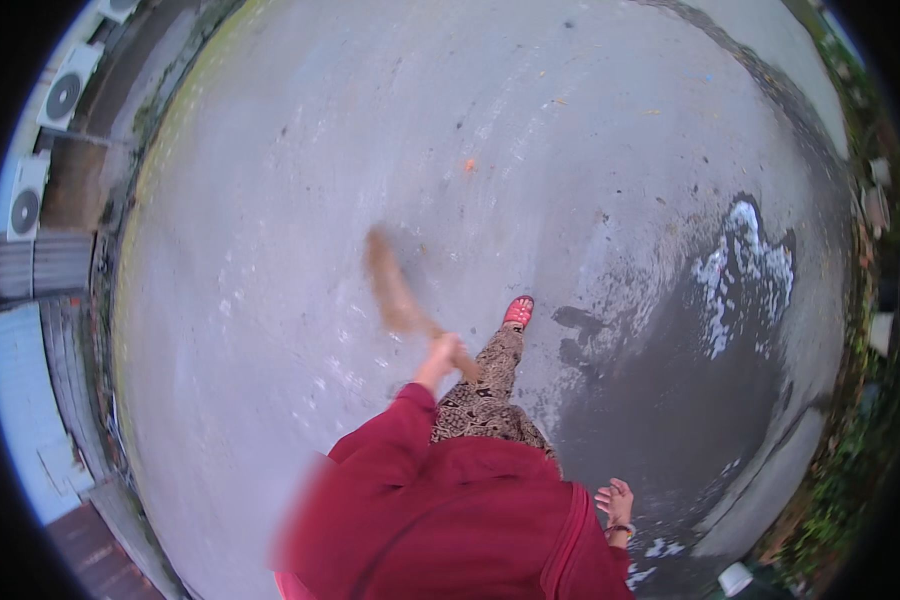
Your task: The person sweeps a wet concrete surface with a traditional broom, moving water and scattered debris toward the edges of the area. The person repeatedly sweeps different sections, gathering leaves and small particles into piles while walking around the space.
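Observation:
My left hand is closed around the handle of a brown hand broom, held out in front of me. The broom's head is smeared by motion and points forward and left over the grey pavement; whether it touches the ground, I cannot tell. Down at my right side hangs my right hand, with loosely bent fingers apart and nothing in them. A bracelet circles that wrist. One foot in a red sandal is stepping forward, just right of the broom.
A dark wet patch with a shiny puddle spreads to the right. Small bits of litter and an orange scrap lie ahead. Plants and pots line the right edge. Air-conditioner units and metal sheeting stand along the left.

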